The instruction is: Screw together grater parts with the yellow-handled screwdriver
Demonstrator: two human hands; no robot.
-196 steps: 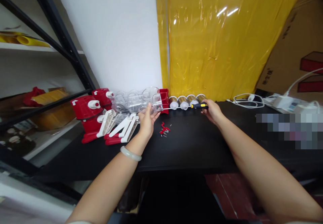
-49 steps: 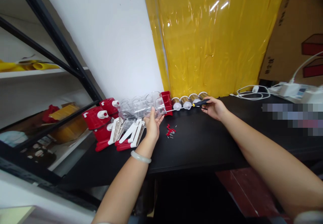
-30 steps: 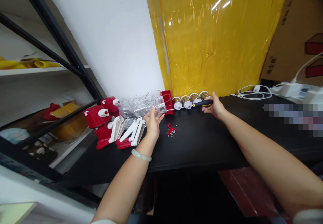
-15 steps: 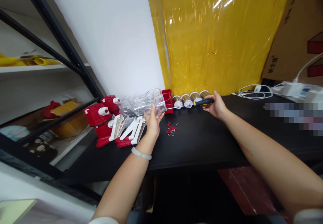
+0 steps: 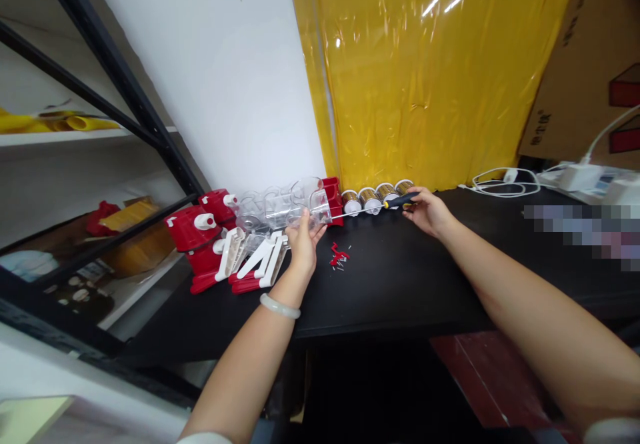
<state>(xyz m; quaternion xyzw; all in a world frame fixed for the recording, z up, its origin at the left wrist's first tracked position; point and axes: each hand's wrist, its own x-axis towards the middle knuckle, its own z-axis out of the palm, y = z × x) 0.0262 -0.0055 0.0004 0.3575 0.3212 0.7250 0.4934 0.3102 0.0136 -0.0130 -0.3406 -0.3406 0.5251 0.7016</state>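
Observation:
My left hand [image 5: 303,241] grips a clear plastic cylinder part [image 5: 320,205] from the near side, thumb resting on its wall. In my right hand [image 5: 427,212] is a screwdriver [image 5: 401,200] with a black and yellow handle, held by the fingertips. Its long shaft runs left, and the tip reaches the clear part's right end; whether it meets a screw is too small to tell. Behind the shaft stands a red plastic housing [image 5: 332,199]. Small red parts and screws [image 5: 339,255] lie on the black table between my hands.
Red housings [image 5: 193,227] and white arms with red ends [image 5: 265,257] crowd the left side. Several drums with white rims [image 5: 370,200] line the back against yellow sheeting [image 5: 425,84]. White cables [image 5: 505,184] lie at right, and a black shelf frame [image 5: 125,77] rises at left.
My right hand and the screwdriver handle have shifted slightly up and left, the fingers changing position on the handle. The left hand and the clear part stay almost in place.

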